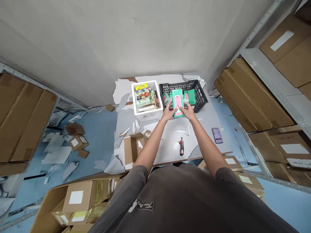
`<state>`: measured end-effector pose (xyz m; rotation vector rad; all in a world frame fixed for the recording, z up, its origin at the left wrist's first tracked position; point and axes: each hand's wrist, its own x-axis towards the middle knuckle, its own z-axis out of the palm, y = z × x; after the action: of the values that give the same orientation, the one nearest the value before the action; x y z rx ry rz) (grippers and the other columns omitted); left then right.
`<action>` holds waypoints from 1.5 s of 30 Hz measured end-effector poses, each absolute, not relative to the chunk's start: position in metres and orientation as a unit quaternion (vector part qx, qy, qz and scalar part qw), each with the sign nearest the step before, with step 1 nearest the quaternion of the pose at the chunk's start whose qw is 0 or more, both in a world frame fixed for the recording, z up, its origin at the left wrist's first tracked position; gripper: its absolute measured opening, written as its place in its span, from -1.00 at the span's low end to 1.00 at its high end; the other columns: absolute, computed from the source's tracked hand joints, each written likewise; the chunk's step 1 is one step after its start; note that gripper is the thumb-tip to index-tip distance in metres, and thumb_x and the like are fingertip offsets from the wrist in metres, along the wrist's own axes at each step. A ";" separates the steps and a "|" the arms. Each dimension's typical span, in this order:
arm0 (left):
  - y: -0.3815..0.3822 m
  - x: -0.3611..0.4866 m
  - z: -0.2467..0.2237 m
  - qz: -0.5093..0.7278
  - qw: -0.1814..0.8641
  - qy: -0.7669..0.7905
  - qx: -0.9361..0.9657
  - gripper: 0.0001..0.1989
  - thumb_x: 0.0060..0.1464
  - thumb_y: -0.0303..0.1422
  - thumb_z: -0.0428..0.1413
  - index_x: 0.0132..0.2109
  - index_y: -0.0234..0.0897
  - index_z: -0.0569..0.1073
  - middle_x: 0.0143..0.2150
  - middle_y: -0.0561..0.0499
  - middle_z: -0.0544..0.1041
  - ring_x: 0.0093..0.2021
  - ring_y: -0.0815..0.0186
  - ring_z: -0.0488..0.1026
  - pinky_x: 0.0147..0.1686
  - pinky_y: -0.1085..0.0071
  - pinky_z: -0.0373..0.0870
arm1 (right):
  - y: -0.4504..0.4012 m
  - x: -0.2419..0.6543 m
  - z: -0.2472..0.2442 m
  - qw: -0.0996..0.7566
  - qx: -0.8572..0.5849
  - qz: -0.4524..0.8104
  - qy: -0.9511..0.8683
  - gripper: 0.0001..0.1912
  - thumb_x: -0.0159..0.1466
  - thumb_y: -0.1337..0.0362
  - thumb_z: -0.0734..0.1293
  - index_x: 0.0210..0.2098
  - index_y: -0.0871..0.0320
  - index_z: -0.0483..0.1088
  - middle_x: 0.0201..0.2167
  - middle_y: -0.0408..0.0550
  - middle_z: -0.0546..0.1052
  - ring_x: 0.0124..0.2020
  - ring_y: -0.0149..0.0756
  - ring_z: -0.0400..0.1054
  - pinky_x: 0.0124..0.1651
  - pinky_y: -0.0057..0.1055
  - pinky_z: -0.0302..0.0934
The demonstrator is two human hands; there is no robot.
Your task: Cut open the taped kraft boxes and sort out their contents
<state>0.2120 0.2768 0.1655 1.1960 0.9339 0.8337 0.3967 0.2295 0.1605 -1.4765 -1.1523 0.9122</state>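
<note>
Between my two hands I hold a flat green box with a pink panel (178, 100), its long side pointing away from me. My left hand (169, 111) grips its left edge, thumb on the front. My right hand (188, 111) grips the right edge in the same way. The box is over the front rim of a black plastic crate (201, 103), in which several similar green boxes (191, 97) lie. A white bin (148, 116) beside the crate holds a yellow picture box (142, 91) and other small packs.
A red and black utility knife (181, 147) lies on the table (167, 149) in front of me. An opened cardboard box (131, 149) stands at the left, a phone (217, 135) at the right. Shelves with cartons (255, 97) flank both sides; a large carton (48, 207) is at lower left.
</note>
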 end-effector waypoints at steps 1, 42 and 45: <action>0.293 0.223 0.166 0.371 0.636 0.417 0.533 -0.13 0.22 -0.09 0.41 0.54 -0.11 0.29 0.09 -0.15 0.64 0.00 0.08 0.68 0.07 0.06 0.67 | 0.247 0.407 0.162 0.507 -0.612 0.379 -0.474 -0.11 0.19 -0.33 0.50 0.28 0.13 0.44 -0.11 0.07 0.69 -0.10 -0.02 0.62 -0.01 -0.03 0.61; 0.025 -0.146 0.082 -0.070 0.346 0.578 0.736 -0.43 0.01 -0.36 0.46 0.21 -0.22 0.65 0.60 -0.22 0.23 0.66 -0.29 -0.05 0.54 -0.13 0.17 | 0.044 0.058 0.107 -0.097 -0.602 0.305 -0.732 -0.12 0.11 0.20 0.70 0.37 0.10 0.43 0.57 0.33 0.10 0.53 0.37 0.06 0.48 0.17 0.17; 0.003 -0.144 0.067 -0.035 0.317 0.557 0.767 -0.68 0.18 -0.36 0.36 0.08 -0.25 0.71 0.56 -0.20 0.31 0.68 -0.22 -0.13 0.58 -0.06 0.13 | 0.006 0.058 0.076 -0.099 -0.635 0.316 -0.698 -0.34 0.16 0.21 0.66 0.23 0.09 0.52 0.66 0.24 -0.09 0.51 0.35 0.12 0.44 0.18 0.22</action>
<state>-0.1444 0.0034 0.0666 2.0196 1.4652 -0.0924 0.0578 0.0061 0.0762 -2.1310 -2.3428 1.0624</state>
